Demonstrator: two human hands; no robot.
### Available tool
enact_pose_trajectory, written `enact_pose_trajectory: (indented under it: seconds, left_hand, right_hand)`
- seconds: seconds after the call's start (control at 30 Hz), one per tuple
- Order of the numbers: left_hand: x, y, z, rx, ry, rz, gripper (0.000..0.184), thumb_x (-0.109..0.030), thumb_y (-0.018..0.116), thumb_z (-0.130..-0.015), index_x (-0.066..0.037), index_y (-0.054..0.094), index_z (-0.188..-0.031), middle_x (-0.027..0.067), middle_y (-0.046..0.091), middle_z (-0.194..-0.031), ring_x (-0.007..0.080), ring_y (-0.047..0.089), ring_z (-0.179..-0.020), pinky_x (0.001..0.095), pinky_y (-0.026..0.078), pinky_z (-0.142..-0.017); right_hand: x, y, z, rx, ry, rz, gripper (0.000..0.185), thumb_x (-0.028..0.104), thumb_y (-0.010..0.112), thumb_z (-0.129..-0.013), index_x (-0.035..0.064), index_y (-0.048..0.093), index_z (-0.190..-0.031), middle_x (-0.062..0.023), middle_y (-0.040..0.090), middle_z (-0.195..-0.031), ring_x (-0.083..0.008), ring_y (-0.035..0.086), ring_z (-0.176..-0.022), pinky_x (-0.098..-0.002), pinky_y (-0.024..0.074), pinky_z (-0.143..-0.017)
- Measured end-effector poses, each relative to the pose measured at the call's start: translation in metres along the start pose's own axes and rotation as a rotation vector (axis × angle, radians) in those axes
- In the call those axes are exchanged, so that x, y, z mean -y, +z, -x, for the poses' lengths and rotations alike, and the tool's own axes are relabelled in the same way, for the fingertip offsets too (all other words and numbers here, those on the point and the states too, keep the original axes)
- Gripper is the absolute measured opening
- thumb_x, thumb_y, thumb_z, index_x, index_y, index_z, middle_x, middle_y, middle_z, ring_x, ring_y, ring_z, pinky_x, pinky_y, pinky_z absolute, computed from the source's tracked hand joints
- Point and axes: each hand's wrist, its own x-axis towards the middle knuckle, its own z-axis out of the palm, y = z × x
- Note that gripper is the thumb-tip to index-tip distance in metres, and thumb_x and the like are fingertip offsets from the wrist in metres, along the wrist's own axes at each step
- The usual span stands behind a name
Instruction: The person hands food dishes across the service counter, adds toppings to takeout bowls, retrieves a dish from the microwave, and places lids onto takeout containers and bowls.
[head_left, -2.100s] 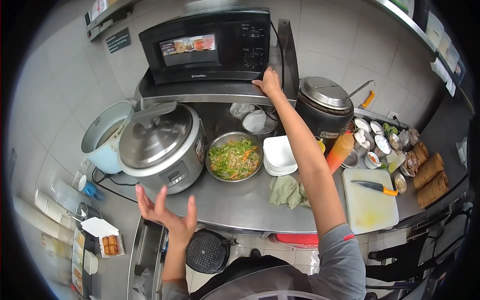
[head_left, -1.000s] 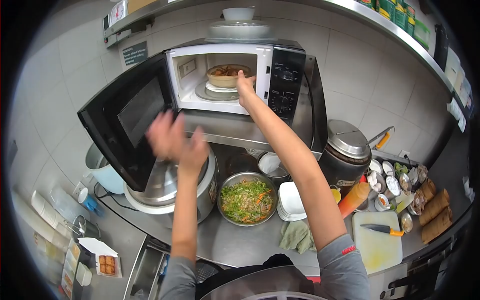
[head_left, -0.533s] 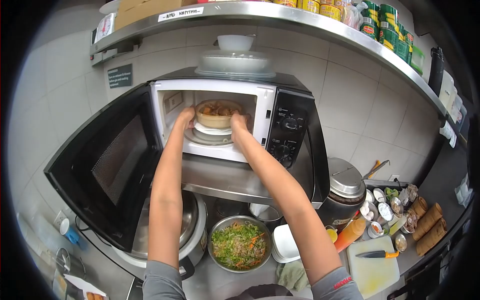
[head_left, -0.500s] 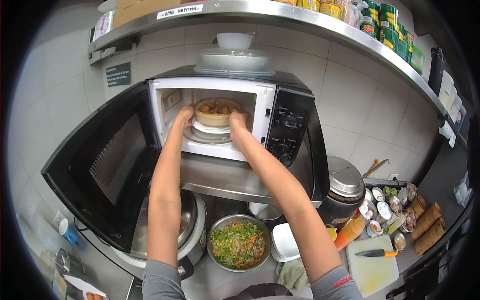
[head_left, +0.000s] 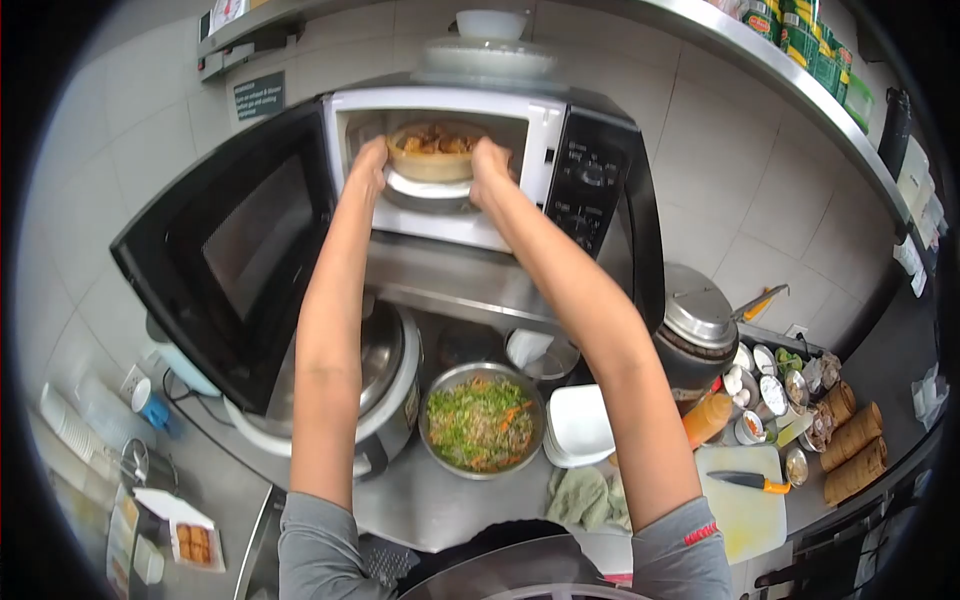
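Observation:
A tan round bowl of chunky brown food sits on a white plate at the opening of the microwave. My left hand grips the bowl or plate from the left, its thumb side up and most fingers hidden. On the opposite side my right hand is closed around the edge in the same way. Whether the plate touches the microwave floor is hard to tell. The black microwave door hangs wide to the left.
Below stand a metal bowl of chopped vegetables, stacked white dishes and a large cooker. To the right lie a cutting board with a knife, an orange bottle and several small ingredient bowls. A steel shelf runs overhead.
My view has tilted down, so the microwave appears higher. Both hands still grip the bowl and plate, which have shifted slightly left relative to the microwave opening.

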Motion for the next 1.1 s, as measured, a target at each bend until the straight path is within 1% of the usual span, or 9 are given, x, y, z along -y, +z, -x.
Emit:
enact_pose_trajectory:
  seconds: [0.07, 0.1, 0.23, 0.37, 0.47, 0.7, 0.73, 0.97, 1.1]
  left_hand:
    - [-0.008, -0.001, 0.023, -0.045, -0.036, 0.046, 0.031, -0.019, 0.039, -0.087, 0.002, 0.053, -0.104, 0.0155, 0.055, -0.102, 0.0267, 0.056, -0.088, 0.0432, 0.049, -0.076]
    - [-0.01, -0.006, 0.031, 0.021, -0.066, 0.113, 0.032, -0.02, 0.037, -0.088, 0.001, 0.05, -0.108, 0.0154, 0.054, -0.101, 0.0284, 0.056, -0.092, 0.0473, 0.048, -0.078]
    - [-0.007, -0.024, 0.065, 0.044, 0.017, 0.209, 0.036, -0.028, 0.034, -0.093, -0.001, 0.044, -0.114, 0.0143, 0.045, -0.118, 0.0311, 0.051, -0.105, 0.0542, 0.045, -0.082]
    - [-0.014, -0.018, 0.145, -0.104, -0.077, 0.376, 0.044, -0.031, 0.043, -0.089, 0.003, 0.042, -0.116, 0.0171, 0.046, -0.119, 0.0302, 0.05, -0.106, 0.0506, 0.042, -0.087]
    - [0.003, -0.037, 0.167, 0.077, -0.111, 0.569, 0.04, -0.028, 0.05, -0.085, 0.001, 0.046, -0.113, 0.0178, 0.05, -0.114, 0.0299, 0.053, -0.102, 0.0459, 0.043, -0.088]
    - [0.044, -0.04, 0.316, 0.037, 0.016, 0.614, 0.039, -0.026, 0.05, -0.086, 0.003, 0.046, -0.111, 0.0152, 0.052, -0.113, 0.0261, 0.052, -0.103, 0.039, 0.042, -0.09]
    - [0.048, -0.038, 0.346, 0.034, 0.028, 0.582, 0.042, -0.028, 0.048, -0.087, 0.004, 0.044, -0.113, 0.0157, 0.051, -0.115, 0.026, 0.051, -0.105, 0.038, 0.04, -0.092]
    - [0.109, -0.045, 0.521, -0.071, -0.002, 0.514, 0.041, -0.03, 0.047, -0.088, 0.0, 0.045, -0.116, 0.009, 0.05, -0.116, 0.0189, 0.047, -0.108, 0.0322, 0.037, -0.092]
    - [0.16, -0.069, 0.583, -0.153, -0.185, 0.529, 0.037, -0.026, 0.048, -0.088, 0.001, 0.046, -0.113, 0.01, 0.052, -0.113, 0.019, 0.048, -0.106, 0.0331, 0.037, -0.093]
  right_hand:
    - [0.004, -0.001, 0.013, -0.02, 0.036, -0.068, 0.064, 0.023, 0.044, -0.076, 0.0041, 0.021, -0.133, -0.0224, 0.018, -0.136, -0.0312, 0.032, -0.121, -0.042, 0.0369, -0.094]
    - [-0.002, 0.007, 0.006, -0.081, 0.016, -0.042, 0.056, 0.029, 0.04, -0.081, 0.0058, 0.025, -0.129, -0.0262, 0.024, -0.132, -0.0389, 0.035, -0.117, -0.0448, 0.0315, -0.097]
    - [-0.023, 0.004, -0.021, 0.244, 0.03, -0.284, 0.051, 0.019, 0.04, -0.082, 0.0022, 0.024, -0.128, -0.0249, 0.024, -0.13, -0.0351, 0.036, -0.115, -0.0448, 0.0373, -0.092]
    - [-0.028, -0.022, 0.017, 0.308, 0.042, -0.278, 0.039, 0.01, 0.038, -0.081, -0.0027, 0.035, -0.117, -0.0221, 0.036, -0.123, -0.0348, 0.043, -0.109, -0.0532, 0.04, -0.085]
    - [-0.015, -0.07, 0.098, 0.378, 0.078, -0.323, 0.037, 0.008, 0.038, -0.079, -0.003, 0.037, -0.114, -0.022, 0.036, -0.123, -0.0363, 0.042, -0.11, -0.0598, 0.0371, -0.084]
    - [-0.077, -0.15, 0.157, 0.625, -0.005, -0.413, 0.033, 0.006, 0.041, -0.079, -0.0086, 0.038, -0.109, -0.0223, 0.042, -0.115, -0.0316, 0.045, -0.106, -0.0482, 0.0392, -0.09]
    - [-0.08, -0.167, 0.186, 0.551, -0.003, -0.385, 0.032, 0.005, 0.04, -0.08, -0.0091, 0.039, -0.109, -0.0207, 0.044, -0.113, -0.0295, 0.046, -0.104, -0.0452, 0.0392, -0.091]
    - [-0.154, -0.272, 0.312, 0.498, 0.16, -0.293, 0.064, 0.005, 0.04, -0.081, 0.0047, 0.008, -0.136, -0.0207, 0.027, -0.13, -0.0294, 0.035, -0.119, -0.0407, 0.0303, -0.099]
    - [-0.218, -0.315, 0.347, 0.515, 0.305, -0.294, 0.064, 0.004, 0.04, -0.079, 0.0075, 0.012, -0.136, -0.0203, 0.032, -0.127, -0.0265, 0.038, -0.115, -0.039, 0.0304, -0.099]
